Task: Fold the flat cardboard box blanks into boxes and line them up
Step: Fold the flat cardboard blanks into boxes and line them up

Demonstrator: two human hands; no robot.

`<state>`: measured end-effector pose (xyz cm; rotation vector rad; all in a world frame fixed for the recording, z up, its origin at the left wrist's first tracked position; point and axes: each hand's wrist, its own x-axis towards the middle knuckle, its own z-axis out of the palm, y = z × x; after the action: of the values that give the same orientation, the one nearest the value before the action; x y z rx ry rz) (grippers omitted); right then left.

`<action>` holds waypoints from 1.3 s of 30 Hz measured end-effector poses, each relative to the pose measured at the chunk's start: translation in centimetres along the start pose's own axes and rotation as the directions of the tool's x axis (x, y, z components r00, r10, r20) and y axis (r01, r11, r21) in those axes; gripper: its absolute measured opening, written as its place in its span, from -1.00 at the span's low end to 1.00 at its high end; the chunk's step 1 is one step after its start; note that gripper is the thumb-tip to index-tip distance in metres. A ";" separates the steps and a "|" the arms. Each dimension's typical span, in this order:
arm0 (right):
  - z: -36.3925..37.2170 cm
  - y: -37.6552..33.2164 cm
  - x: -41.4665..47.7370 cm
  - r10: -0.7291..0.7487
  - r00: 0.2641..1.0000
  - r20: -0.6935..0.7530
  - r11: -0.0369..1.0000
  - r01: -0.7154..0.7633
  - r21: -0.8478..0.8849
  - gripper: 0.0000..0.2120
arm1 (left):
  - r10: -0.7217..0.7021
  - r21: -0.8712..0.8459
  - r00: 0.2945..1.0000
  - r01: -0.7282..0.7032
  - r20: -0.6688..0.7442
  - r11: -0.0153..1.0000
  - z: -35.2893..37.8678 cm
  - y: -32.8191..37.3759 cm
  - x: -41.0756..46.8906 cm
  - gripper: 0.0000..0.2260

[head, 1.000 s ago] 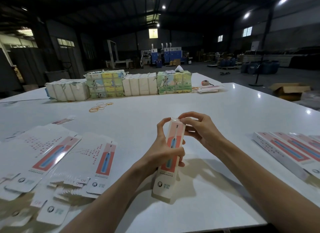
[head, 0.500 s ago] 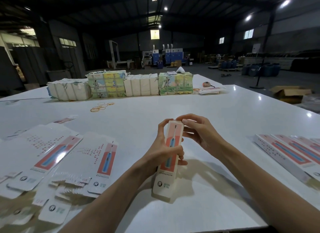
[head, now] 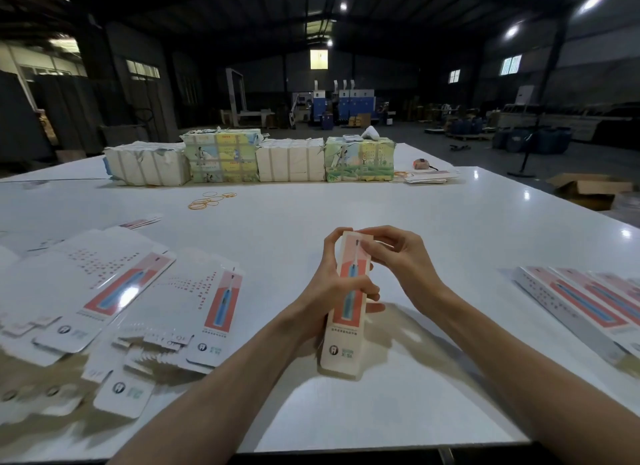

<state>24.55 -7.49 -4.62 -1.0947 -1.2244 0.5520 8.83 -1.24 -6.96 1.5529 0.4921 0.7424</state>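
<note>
Nearest the person, the long narrow white cardboard box with a coral panel and a blue toothbrush print (head: 341,347) is standing tilted, its lower end resting on or just above the glossy white counter (head: 346,208) and its long axis running up and away from the body. The left hand (head: 325,291) is wrapping its fingers round the middle of this box and steadying it. The right hand (head: 405,260) is pinching the far top end, where the closing flap seems to be sitting. Both hands are touching the box, but the right one is working the end that matters, so the coming tuck is probably depending on that top end lying just ahead of the right fingertips.

One box is being held. To the left, the flat white box blanks with the same coral print (head: 214,309) are lying fanned in two loose piles, overlapping too much to count. To the right, the finished white-and-coral boxes (head: 571,298) are lying side by side; at least four are showing before the frame cuts them off.

Farther out, a small scatter of yellow rubber bands (head: 207,201) is lying on the counter. At the far edge, four paper-wrapped bundles (head: 221,160) are sitting in a row, with an orange tape measure (head: 421,164) beside them.
</note>
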 end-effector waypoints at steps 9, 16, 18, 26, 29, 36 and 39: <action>1.1 1.0 -0.3 -0.136 0.990 0.031 0.903 0.137 -0.407 -0.71 | 0.059 -0.385 0.994 -0.091 -0.093 0.918 0.0 0.4 0.0 -0.29; 2.0 -1.1 -1.4 0.000 0.952 0.305 0.606 0.243 -0.757 -0.33 | 0.019 -0.559 0.993 -0.079 -0.113 0.826 -0.1 1.2 0.0 -0.20; 1.5 -1.2 -2.2 -0.015 0.966 0.259 0.585 0.219 -0.781 -0.41 | -0.029 -0.367 0.998 0.004 -0.062 0.930 0.1 1.1 0.0 -0.08; -8.5 -3.0 -4.7 0.109 0.988 -0.110 0.338 -0.140 -0.931 -0.52 | 0.000 -0.028 0.999 0.001 0.032 1.000 -0.1 -0.1 -1.0 -0.76; -13.1 -2.7 -7.0 0.135 0.966 -0.220 0.099 -0.234 -0.967 -0.62 | 0.043 0.040 0.994 -0.047 0.100 0.998 0.0 -0.4 -1.1 -0.80; -17.8 -2.9 -10.6 0.092 0.937 -0.336 -0.192 -0.315 -0.930 -0.74 | 0.037 0.173 0.983 -0.069 0.182 0.983 0.0 -0.8 -0.7 -0.78; -18.1 -3.4 -10.8 0.086 0.912 -0.400 -0.278 -0.364 -0.889 -0.71 | 0.024 0.202 0.981 -0.064 0.194 0.977 0.0 -0.6 -0.8 -0.78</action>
<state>37.44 -24.50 -5.81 -2.8438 -1.1201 -0.6058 8.38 -1.74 -7.72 1.8151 0.4028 0.5819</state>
